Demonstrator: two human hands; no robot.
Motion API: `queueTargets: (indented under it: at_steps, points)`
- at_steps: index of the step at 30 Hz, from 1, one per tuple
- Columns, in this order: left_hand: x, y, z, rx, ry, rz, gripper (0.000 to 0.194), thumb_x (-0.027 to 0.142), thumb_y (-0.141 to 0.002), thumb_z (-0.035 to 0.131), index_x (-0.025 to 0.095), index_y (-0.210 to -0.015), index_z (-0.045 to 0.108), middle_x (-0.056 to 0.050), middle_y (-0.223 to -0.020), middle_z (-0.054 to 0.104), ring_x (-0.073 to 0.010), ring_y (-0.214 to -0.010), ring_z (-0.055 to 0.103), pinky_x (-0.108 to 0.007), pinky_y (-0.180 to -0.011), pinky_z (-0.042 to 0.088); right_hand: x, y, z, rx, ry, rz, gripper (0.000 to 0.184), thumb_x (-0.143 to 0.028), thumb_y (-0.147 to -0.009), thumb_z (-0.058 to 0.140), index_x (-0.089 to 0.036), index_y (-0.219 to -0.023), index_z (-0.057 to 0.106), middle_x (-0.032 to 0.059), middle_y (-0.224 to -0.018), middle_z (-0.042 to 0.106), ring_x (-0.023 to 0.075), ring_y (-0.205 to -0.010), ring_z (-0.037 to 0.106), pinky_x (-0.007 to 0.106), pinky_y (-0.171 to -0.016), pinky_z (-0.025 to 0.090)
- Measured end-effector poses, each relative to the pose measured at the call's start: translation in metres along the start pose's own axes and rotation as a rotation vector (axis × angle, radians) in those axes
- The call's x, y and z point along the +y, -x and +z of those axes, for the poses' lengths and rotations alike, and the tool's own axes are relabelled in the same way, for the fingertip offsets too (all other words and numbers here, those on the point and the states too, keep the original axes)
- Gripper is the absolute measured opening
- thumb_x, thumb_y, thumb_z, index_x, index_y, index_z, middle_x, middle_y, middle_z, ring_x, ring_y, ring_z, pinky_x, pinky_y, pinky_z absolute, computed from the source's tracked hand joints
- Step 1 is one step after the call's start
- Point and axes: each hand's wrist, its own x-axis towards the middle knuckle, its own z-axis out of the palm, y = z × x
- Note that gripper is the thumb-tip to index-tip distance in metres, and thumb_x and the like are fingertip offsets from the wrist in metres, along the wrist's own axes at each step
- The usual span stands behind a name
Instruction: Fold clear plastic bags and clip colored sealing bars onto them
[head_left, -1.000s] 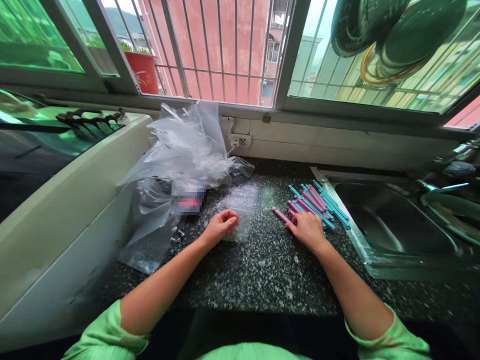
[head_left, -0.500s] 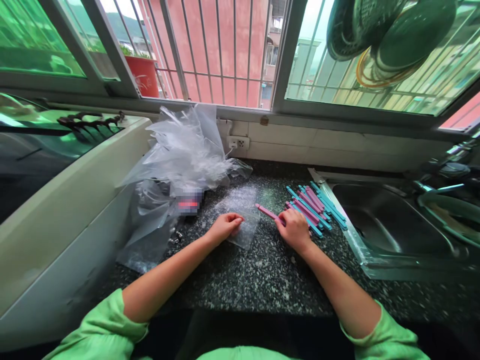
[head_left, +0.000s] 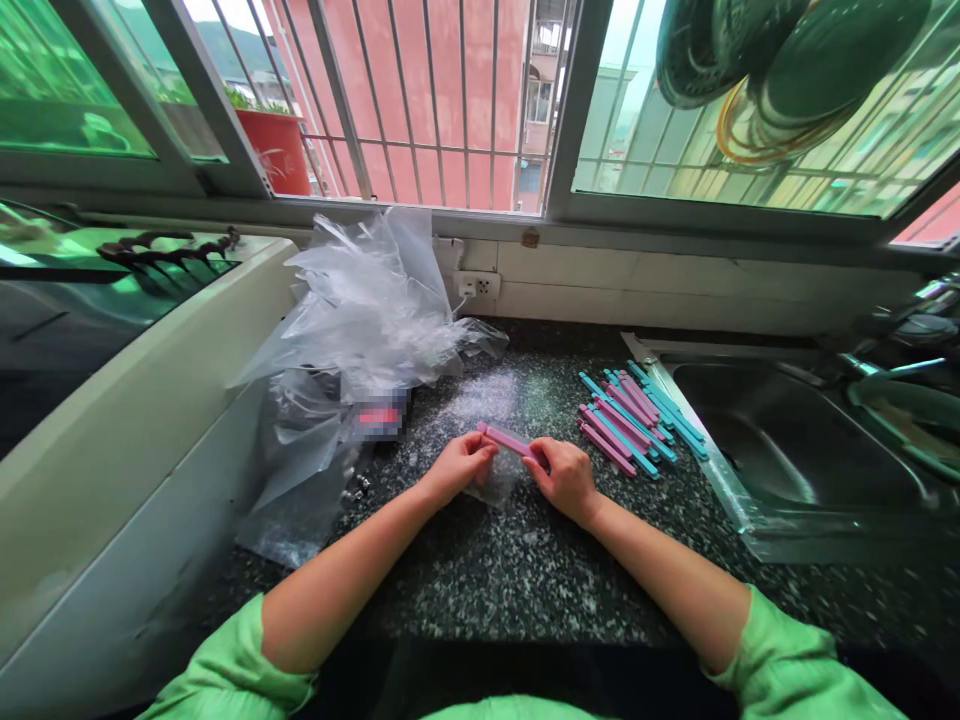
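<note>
In my right hand (head_left: 566,478) a slim pink plastic stick (head_left: 508,439) is gripped near one end between thumb and fingers. Its far end reaches to the fingertips of my left hand (head_left: 459,468), which are closed in a pinch. Below the stick, a small clear plastic bag (head_left: 496,488) hangs from the left fingers, mostly hidden by the hands. To the right of my right hand lies a loose pile of pink and blue plastic sticks (head_left: 628,420) of the same shape.
A heap of clear plastic bags (head_left: 375,310) sits at the back left of the speckled countertop (head_left: 525,590). Small shiny metal pieces (head_left: 358,487) lie beside it. A metal sink (head_left: 780,430) is on the right, a stove (head_left: 112,330) on the left. A wall socket (head_left: 478,286) is behind.
My right hand has brought the pink stick leftward, away from the pile, to my left hand. The small bag has been drawn up under the stick. The view has shifted slightly.
</note>
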Motion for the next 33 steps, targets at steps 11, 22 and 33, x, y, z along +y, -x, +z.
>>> queueTargets:
  at_steps: [11, 22, 33]
  points:
    - [-0.0051, 0.0013, 0.0011, -0.042, 0.158, -0.054, 0.031, 0.036, -0.057, 0.067, 0.011, -0.074, 0.060, 0.006, -0.049, 0.047, -0.0063, -0.043, 0.040, -0.021, -0.046, 0.031, -0.0003, -0.0033, 0.0011, 0.024, -0.045, -0.018, 0.012, -0.027, -0.083, 0.049, -0.017, -0.081, 0.056, 0.0019, -0.066, 0.063, 0.0143, -0.060, 0.056, 0.026, -0.060, 0.037]
    - [0.0008, 0.0023, 0.0035, 0.153, 0.271, -0.040, 0.041, 0.046, -0.049, 0.073, 0.013, -0.063, 0.053, 0.005, -0.051, 0.047, -0.0057, -0.045, 0.040, -0.020, -0.046, 0.031, 0.0002, -0.0015, -0.0035, 0.031, -0.119, 0.012, 0.032, -0.041, -0.080, 0.054, -0.015, -0.098, 0.055, 0.0025, -0.069, 0.064, 0.0145, -0.060, 0.058, 0.025, -0.061, 0.042]
    - [-0.0023, 0.0029, 0.0026, 0.056, 0.136, -0.004, 0.027, 0.031, -0.053, 0.067, 0.013, -0.072, 0.058, 0.006, -0.051, 0.047, -0.0064, -0.046, 0.039, -0.021, -0.048, 0.031, 0.0017, -0.0015, -0.0051, 0.011, -0.115, 0.013, 0.012, -0.026, -0.080, 0.052, -0.017, -0.079, 0.060, 0.0023, -0.066, 0.064, 0.0137, -0.059, 0.057, 0.024, -0.059, 0.040]
